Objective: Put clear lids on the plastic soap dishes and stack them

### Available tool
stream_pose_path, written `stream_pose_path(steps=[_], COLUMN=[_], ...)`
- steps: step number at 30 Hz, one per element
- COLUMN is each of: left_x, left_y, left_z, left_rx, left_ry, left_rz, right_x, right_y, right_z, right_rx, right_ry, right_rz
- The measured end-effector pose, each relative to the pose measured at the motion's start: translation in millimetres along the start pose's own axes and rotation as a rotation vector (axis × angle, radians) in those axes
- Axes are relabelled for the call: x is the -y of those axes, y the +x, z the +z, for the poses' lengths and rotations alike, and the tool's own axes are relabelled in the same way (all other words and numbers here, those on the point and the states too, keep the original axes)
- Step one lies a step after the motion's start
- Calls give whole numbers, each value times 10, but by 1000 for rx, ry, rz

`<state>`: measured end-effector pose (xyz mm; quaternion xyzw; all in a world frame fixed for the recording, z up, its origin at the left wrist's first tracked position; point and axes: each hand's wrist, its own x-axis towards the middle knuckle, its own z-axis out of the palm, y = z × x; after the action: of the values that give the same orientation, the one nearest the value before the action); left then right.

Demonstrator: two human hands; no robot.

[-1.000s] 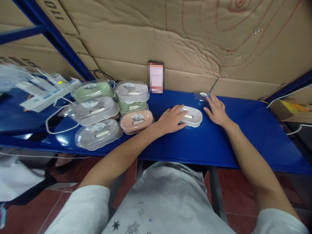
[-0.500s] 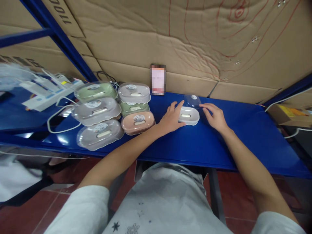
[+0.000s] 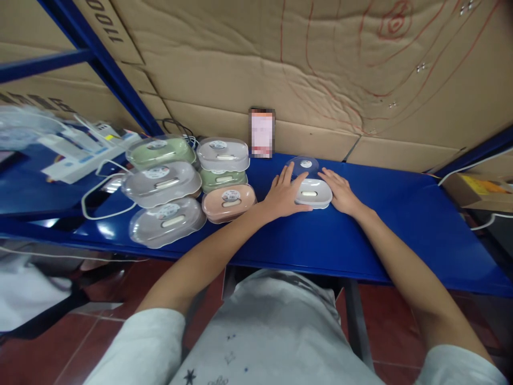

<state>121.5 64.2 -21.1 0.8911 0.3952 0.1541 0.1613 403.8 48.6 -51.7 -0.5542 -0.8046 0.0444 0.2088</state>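
Note:
A white soap box base [image 3: 315, 197] lies on the blue shelf [image 3: 360, 235]. My left hand [image 3: 282, 197] grips the base's left side, its index finger reaching up to a clear lid [image 3: 304, 164] that sits tilted at the base's far edge. On the right side, my right hand [image 3: 340, 193] lies against the base, with its fingertips on the lid's right rim. The lid carries a small round sticker.
Several lidded soap boxes, green [image 3: 160, 151], grey [image 3: 162, 182] and pink [image 3: 228, 201], are stacked left of my hands. A phone [image 3: 262, 132] leans on the cardboard wall behind. Power strips and cables [image 3: 80, 155] lie far left, and a carton [image 3: 476, 188] stands far right.
My right hand has slid the clear lid leftward from the shelf's back to the far edge of the white base. Both hands have closed in around the base.

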Motion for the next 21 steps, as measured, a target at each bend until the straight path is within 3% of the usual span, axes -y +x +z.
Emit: stream_pose_path(steps=[7, 12, 17, 21], left_x=[-130, -172, -67, 17], left_y=[14, -6, 26, 63], left_z=[-35, -82, -1, 17], left_rx=[-130, -200, -235, -242], left_ry=[50, 82, 75, 21], left_rz=[-41, -98, -144, -123], right_x=[262, 484, 182, -130], right_y=[-164, -220, -321, -406], right_z=[-296, -455, -671, -752], right_rx=[-42, 157, 215, 95], right_ry=[111, 139, 136, 69], right_rz=[-67, -164, -79, 91])
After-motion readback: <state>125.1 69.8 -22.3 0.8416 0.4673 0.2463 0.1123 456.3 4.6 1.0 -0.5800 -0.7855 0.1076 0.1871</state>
